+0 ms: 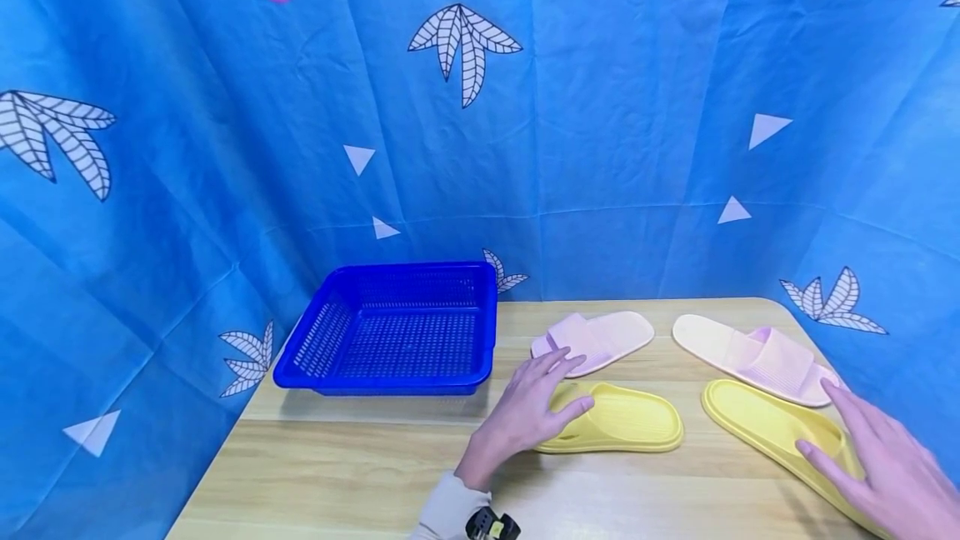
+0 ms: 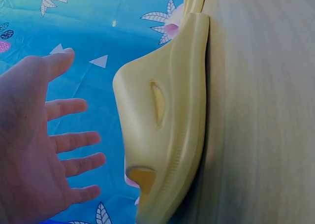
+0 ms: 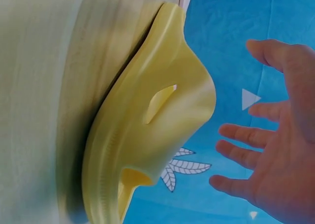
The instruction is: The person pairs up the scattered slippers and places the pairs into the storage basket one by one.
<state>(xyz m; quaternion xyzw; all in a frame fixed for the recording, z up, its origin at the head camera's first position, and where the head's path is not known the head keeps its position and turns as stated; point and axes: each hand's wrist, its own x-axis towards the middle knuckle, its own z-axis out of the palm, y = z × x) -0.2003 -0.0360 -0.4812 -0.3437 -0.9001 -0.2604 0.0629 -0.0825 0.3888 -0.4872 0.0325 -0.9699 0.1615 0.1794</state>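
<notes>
My left hand (image 1: 528, 407) hovers with spread fingers over the strap end of a yellow slipper (image 1: 637, 419). The left wrist view shows a gap between that hand (image 2: 44, 140) and the slipper's strap (image 2: 142, 111). On the right, a second yellow slipper (image 1: 765, 419) lies at a slant, partly hidden by my right hand (image 1: 888, 457). In the right wrist view this hand (image 3: 275, 140) stays apart from the slipper (image 3: 152, 111), its fingers spread. Neither hand holds anything.
Behind the yellow slippers lie two pale pink slippers, one on the left (image 1: 618, 336) and one on the right (image 1: 705, 336). A blue plastic basket (image 1: 483, 369) stands at the left on the wooden table (image 1: 337, 473). A blue patterned curtain (image 1: 615, 107) hangs behind and beside the table.
</notes>
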